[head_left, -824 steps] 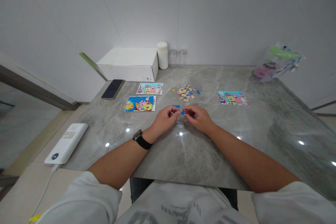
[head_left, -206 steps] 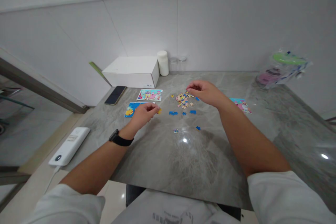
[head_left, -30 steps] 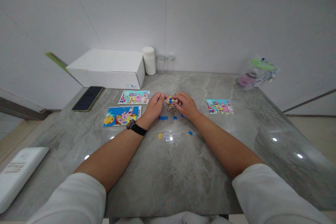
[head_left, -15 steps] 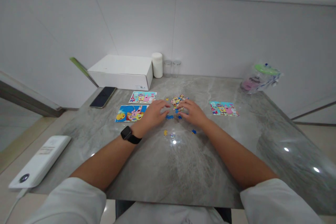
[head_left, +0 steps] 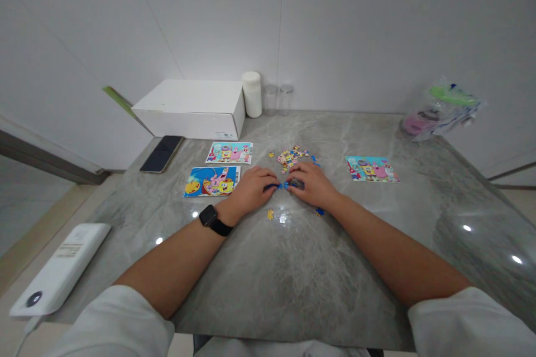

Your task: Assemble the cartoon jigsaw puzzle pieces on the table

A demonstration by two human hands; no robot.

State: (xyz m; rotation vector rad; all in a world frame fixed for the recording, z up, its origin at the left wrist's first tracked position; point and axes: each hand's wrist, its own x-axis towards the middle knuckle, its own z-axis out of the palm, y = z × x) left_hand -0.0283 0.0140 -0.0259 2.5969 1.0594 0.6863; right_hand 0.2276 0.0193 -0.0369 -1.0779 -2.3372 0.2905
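Blue jigsaw puzzle pieces point(head_left: 284, 185) lie between my hands at the middle of the table. My left hand point(head_left: 252, 188), with a black watch on the wrist, is closed in a pinch at their left end. From the other side my right hand point(head_left: 313, 184) pinches the right end, its fingers partly covering the pieces. Just behind is a heap of small mixed puzzle pieces point(head_left: 290, 157). A yellow piece point(head_left: 270, 214) and a pale piece point(head_left: 283, 218) lie nearer to me. One dark blue piece point(head_left: 319, 212) is beside my right wrist.
Two cartoon picture cards point(head_left: 229, 152) point(head_left: 209, 183) lie on the left, and another picture card point(head_left: 372, 169) on the right. Behind stand a white box point(head_left: 188, 122), a white bottle point(head_left: 252, 95) and two clear jars point(head_left: 270, 101). A phone point(head_left: 162, 154), white power bank point(head_left: 62, 268) and bagged cup point(head_left: 435, 111) sit outward.
Both hands have closed from loosely curved fingers into pinches on the blue pieces, which now sit together between the fingertips. The camera view has shifted slightly.
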